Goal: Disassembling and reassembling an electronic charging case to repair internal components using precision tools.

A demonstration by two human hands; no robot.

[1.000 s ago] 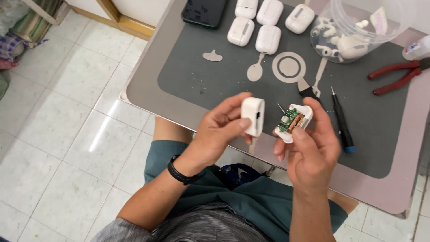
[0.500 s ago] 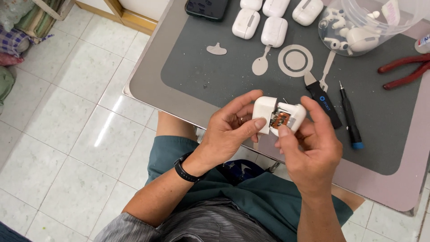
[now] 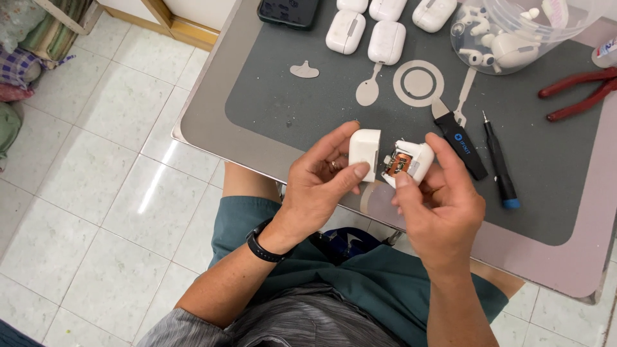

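My left hand (image 3: 319,182) holds a white plastic shell half (image 3: 364,153) of an earbud charging case between thumb and fingers. My right hand (image 3: 439,205) grips the other half (image 3: 409,162), a white casing with a copper-coloured circuit board showing inside. The two pieces sit side by side, almost touching, above the near edge of the dark grey work mat (image 3: 283,109). A black band is on my left wrist.
On the mat lie several white earbud cases (image 3: 366,29), a dark phone (image 3: 287,13), a clear bowl of earbud parts (image 3: 514,32), red pliers (image 3: 578,93), a black pry tool (image 3: 459,144), a thin screwdriver (image 3: 500,167) and flat metal picks (image 3: 385,83). Tiled floor is at left.
The two case halves, apart a second ago, have come close together. My hands stay over the mat's near edge, and the view has shifted slightly.
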